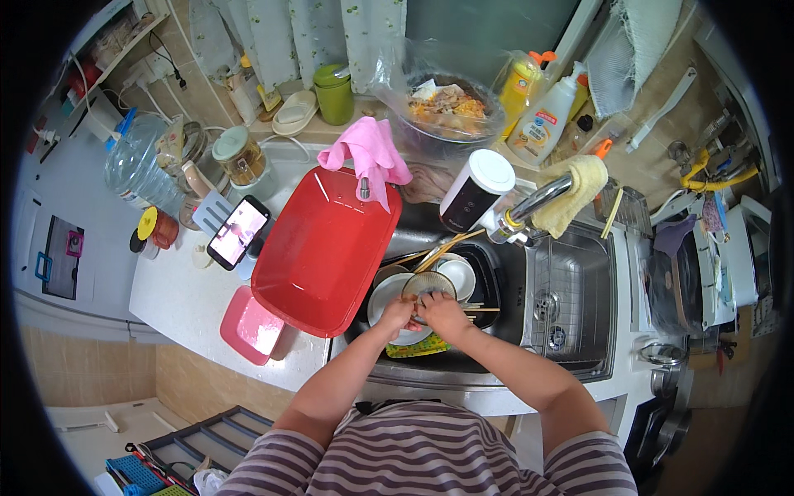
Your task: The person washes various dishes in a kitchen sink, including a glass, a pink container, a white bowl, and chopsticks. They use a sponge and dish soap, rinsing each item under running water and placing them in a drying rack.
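Note:
A ribbed clear glass bowl (430, 283) is between my two hands, over the left basin of the sink. My left hand (398, 317) grips its near left rim. Reaching over the near rim, my right hand (444, 315) has its fingers in the bowl, where the fingertips are partly hidden. Below lie a white plate (379, 304) and a white bowl (459, 276). They sit in a black tub (489, 263) along with wooden chopsticks (441, 253). A green and yellow patterned item (417, 349) shows under the plate's near edge.
A large red basin (322, 248) overlaps the sink's left side, near a pink tub (248, 325) and a propped phone (239, 232). The faucet (527, 211) with its white and black unit (476, 191) rises behind. To the right is a second basin (574, 273) with a wire rack.

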Action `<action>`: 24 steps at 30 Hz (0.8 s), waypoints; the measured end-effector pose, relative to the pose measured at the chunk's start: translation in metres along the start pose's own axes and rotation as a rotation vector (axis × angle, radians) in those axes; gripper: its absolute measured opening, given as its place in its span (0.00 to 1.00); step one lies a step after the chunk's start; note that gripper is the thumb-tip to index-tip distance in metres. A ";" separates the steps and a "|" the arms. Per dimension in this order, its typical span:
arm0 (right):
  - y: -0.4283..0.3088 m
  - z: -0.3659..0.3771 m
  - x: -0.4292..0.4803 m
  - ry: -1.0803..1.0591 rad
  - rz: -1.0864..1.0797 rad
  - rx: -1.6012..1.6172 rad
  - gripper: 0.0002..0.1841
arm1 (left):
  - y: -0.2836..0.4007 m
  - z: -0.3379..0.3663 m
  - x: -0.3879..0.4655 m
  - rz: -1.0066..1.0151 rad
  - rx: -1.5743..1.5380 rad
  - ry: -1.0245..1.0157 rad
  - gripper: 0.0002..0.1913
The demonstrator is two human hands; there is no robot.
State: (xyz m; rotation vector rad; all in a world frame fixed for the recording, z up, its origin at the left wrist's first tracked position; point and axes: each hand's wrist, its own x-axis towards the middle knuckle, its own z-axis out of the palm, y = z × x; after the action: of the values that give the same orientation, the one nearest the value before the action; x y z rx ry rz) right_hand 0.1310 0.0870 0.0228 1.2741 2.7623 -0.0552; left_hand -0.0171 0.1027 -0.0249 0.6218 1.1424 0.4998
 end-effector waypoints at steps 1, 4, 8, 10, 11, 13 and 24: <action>0.000 -0.002 0.003 0.007 -0.053 0.062 0.10 | 0.001 -0.004 0.000 -0.061 0.015 -0.002 0.12; 0.013 -0.012 0.013 -0.008 -0.163 0.349 0.09 | 0.008 -0.013 -0.002 -0.153 -0.023 -0.031 0.17; 0.032 -0.018 0.019 -0.040 0.208 1.256 0.13 | 0.012 -0.009 -0.011 -0.127 -0.363 -0.154 0.26; 0.036 -0.010 0.019 0.050 0.595 1.756 0.16 | 0.010 0.000 -0.014 0.007 -0.575 -0.265 0.31; 0.036 -0.005 0.020 0.125 0.723 1.906 0.16 | 0.009 0.005 -0.014 0.031 -0.542 -0.217 0.31; 0.037 0.008 0.022 0.278 1.009 2.190 0.17 | 0.005 0.013 -0.013 0.089 -0.487 -0.117 0.31; -0.007 0.000 0.002 0.660 0.467 1.102 0.08 | 0.002 0.024 0.004 0.182 -0.430 0.489 0.18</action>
State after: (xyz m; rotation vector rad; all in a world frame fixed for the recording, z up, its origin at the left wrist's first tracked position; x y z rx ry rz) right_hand 0.1243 0.0837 0.0223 2.5051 2.8147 -1.5360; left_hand 0.0067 0.1016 -0.0193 0.2281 1.3842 1.0621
